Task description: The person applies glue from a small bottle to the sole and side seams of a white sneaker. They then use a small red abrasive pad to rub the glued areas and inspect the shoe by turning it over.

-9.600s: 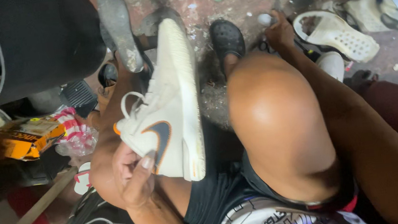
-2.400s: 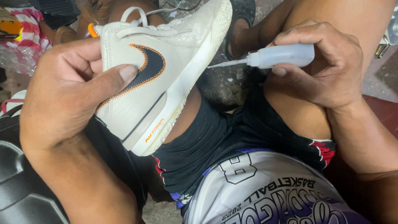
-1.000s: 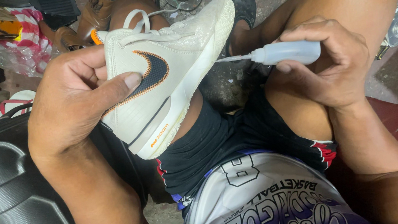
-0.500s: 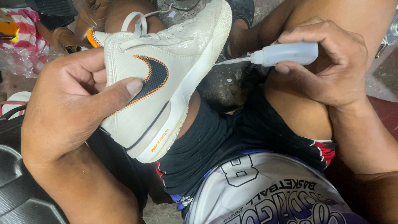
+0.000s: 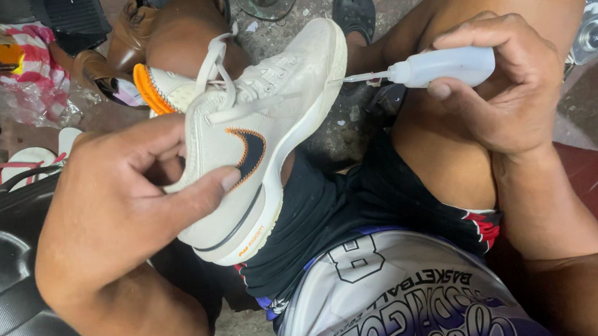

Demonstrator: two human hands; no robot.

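Over lap, centre scene: left hand point(image 5: 129, 204) clamped around white sneaker point(image 5: 257, 139), toe tilted far-right for access. Right hand point(image 5: 510, 89) closed on squeeze bottle point(image 5: 446, 66), thin nozzle touching toe-sole seam. Black case point(image 5: 4, 303) near left.

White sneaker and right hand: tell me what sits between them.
In the head view, the translucent plastic squeeze bottle held in the right hand spans that gap; its thin needle nozzle reaches the toe of the white sneaker.
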